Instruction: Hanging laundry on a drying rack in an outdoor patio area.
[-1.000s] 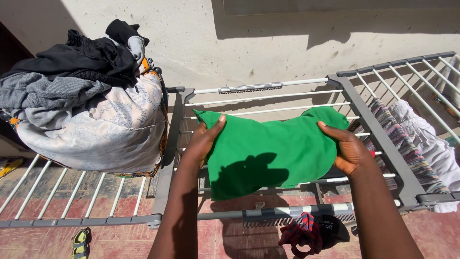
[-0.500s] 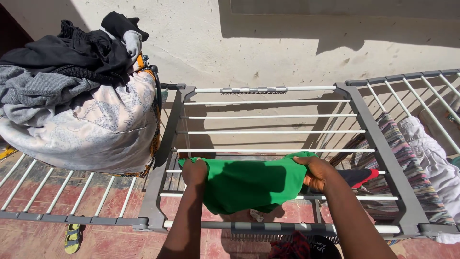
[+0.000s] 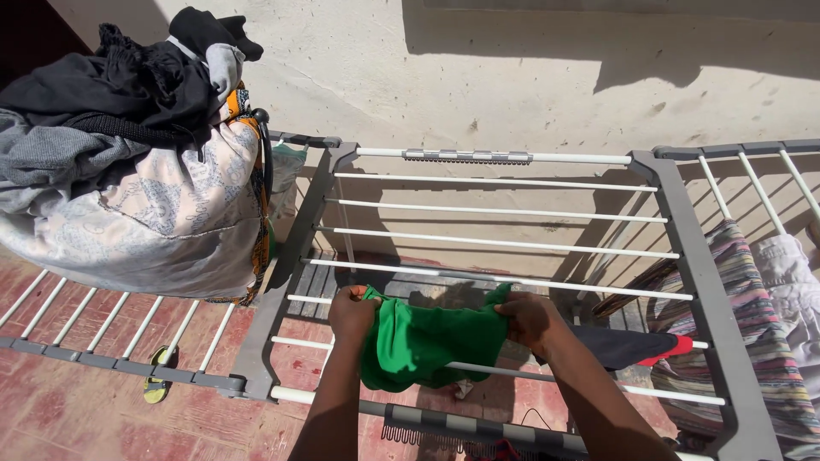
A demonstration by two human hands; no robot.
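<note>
**Laundry heaped high on the left wing**

A big pile of laundry [image 3: 128, 171] sits on the rack's left wing [image 3: 111, 337], dark garments on top, pale printed fabric below (an orange strap shows at its edge). A striped cloth [image 3: 756, 341] drapes over the right wing. A yellow-green sandal [image 3: 156, 384] lies on the red tiled floor [image 3: 51, 410]. Sunlit plaster wall [image 3: 512, 77] behind.

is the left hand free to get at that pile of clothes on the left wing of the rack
Probably not right now: the left hand grips one edge of the green garment on the drying rack. The laundry pile lies off to its left with open space between, so letting go would clear it.
</note>
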